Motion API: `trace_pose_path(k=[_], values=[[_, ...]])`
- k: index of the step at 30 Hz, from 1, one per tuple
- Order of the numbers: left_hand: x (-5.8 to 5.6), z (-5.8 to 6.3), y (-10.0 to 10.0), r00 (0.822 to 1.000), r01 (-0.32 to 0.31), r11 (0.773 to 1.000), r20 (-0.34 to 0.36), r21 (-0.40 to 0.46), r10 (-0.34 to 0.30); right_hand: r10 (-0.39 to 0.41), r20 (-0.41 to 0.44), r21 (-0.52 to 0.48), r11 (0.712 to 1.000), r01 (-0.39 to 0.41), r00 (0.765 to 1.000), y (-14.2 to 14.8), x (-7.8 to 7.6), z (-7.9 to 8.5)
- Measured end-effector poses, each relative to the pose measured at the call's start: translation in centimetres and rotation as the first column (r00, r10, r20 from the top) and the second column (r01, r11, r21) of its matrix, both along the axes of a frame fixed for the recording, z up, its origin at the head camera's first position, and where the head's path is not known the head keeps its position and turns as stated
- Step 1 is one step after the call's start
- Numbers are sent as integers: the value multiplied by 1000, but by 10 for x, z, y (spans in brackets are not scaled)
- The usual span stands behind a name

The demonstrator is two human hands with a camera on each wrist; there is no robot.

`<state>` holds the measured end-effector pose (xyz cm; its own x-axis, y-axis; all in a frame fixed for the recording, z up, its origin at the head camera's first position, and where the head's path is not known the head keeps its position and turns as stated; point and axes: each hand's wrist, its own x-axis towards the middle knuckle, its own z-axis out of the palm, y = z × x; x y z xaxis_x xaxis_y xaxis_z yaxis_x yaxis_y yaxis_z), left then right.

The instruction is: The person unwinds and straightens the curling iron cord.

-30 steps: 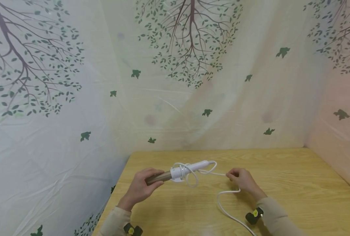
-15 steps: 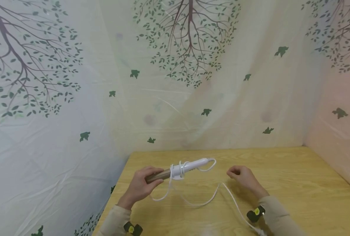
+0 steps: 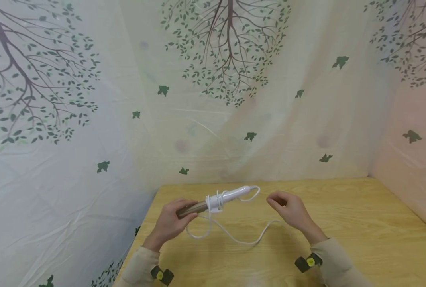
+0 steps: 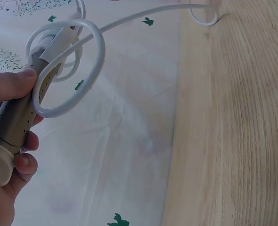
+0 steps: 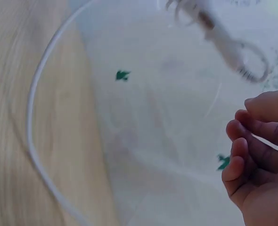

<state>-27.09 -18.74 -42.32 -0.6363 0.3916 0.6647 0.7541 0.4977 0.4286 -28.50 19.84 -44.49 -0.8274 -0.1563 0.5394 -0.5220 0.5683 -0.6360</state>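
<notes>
A hair curling iron (image 3: 234, 195) with a white handle and a bronze barrel is held above the table, its handle end tilted up to the right. My left hand (image 3: 170, 220) grips the barrel; the left wrist view shows small holes along this barrel (image 4: 14, 120). The white cord (image 3: 242, 242) winds round the handle in loose loops, hangs below and runs off to the right. Beyond the handle's end, my right hand (image 3: 292, 211) hovers with loosely curled fingers. In the right wrist view the fingertips (image 5: 233, 128) hold nothing, and the cord (image 5: 30, 108) arcs away from them.
A wooden table (image 3: 370, 223) lies under both hands. Pale sheeting (image 3: 213, 139) with printed trees and green leaf shapes stands behind the table and along its sides. Dark wrist cameras are strapped over beige sleeves (image 3: 332, 259).
My right hand has let go of the cord and moved slightly up and left. One cord loop has dropped below the barrel. My left hand keeps its grip as the iron's handle end rises slightly.
</notes>
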Motion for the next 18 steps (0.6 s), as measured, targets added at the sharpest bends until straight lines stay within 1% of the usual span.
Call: trace_pose_path(k=[3,5,7,11,18], values=[[-2,0,1,1000,-6,1000,-17,1,7,20,-15,-8,1000,-21,1000,-8,12,14],[-3,0,1,1000,-5,1000,-15,6,5,50,-20,-16,999,-50,999,-14,18,18],[-3,1,1,1000,0,1000,-11,10,0,93,-26,-23,995,-94,995,-21,22,20],[-2,3,3,1000,-9,1000,9,16,9,172,-18,-39,984,-173,985,-38,26,15],[-2,4,6,1000,-31,999,7,14,31,250,25,-44,967,-249,968,-73,28,-1]])
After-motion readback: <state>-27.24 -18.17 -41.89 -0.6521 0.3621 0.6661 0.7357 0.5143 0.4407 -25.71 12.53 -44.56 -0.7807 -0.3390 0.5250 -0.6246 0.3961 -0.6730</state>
